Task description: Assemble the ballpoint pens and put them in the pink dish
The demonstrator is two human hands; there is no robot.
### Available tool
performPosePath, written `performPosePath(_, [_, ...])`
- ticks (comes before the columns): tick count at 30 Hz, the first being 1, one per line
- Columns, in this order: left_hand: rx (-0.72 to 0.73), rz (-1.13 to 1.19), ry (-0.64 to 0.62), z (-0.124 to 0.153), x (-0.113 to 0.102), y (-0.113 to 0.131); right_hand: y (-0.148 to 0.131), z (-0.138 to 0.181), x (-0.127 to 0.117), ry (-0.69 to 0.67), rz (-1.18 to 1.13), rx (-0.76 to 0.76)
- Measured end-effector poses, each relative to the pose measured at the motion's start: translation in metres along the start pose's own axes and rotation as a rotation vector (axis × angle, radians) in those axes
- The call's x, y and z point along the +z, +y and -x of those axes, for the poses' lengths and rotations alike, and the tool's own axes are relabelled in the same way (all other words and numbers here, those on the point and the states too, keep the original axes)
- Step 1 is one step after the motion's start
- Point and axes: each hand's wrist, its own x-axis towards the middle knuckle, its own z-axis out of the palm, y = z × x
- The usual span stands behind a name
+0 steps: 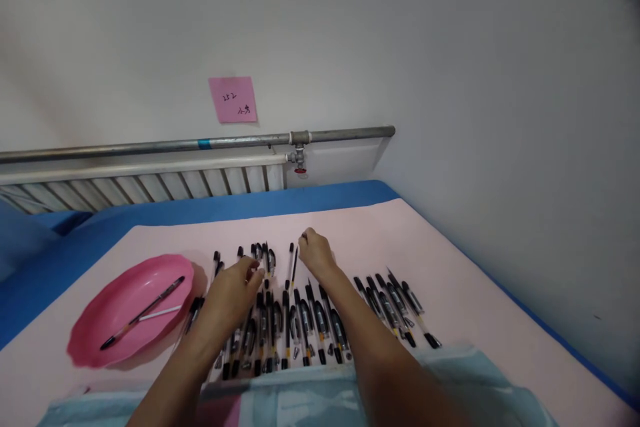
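My right hand (316, 252) is closed in a pinch above the pink sheet, just right of a pen barrel (289, 265) and a thin ink refill (295, 265). Whatever its fingers hold is too small to make out. Over the left part of the pens, my left hand (234, 288) has its fingers bent and the thumb apart from them, with nothing visible between. A small group of pen parts with black caps (271, 260) lies by its fingertips. Between my forearms are rows of disassembled pens (286, 327), with clear barrels, black caps and small metal tips.
A pink oval bowl (83, 340) on the left holds a pen (145, 312) and a white stick (160, 313). More pen parts (389, 300) lie right of my right forearm. A pink sheet (370, 233) covers the blue surface (330, 195). Behind are a radiator (150, 185) and a wall.
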Motion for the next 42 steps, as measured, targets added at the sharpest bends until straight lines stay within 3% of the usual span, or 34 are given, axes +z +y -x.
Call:
performPosePath(5, [-0.026,0.136,0.044,0.010,0.008,-0.022,0.002,0.007,-0.007,-0.084,0.073,-0.062])
performPosePath(10, [-0.041,0.180,0.068,0.007,0.008,-0.040,0.000,0.013,0.005,-0.167,0.123,-0.140])
performPosePath(23, [-0.090,0.154,0.057,0.003,0.000,-0.046,-0.006,0.010,0.020,-0.134,0.141,-0.167])
performPosePath(29, [-0.086,0.160,0.075,0.003,0.000,-0.047,-0.009,0.004,0.026,-0.091,0.045,-0.141])
performPosePath(42, [-0.076,0.137,0.054,0.000,0.002,-0.051,-0.015,0.009,0.025,-0.209,-0.286,-0.135])
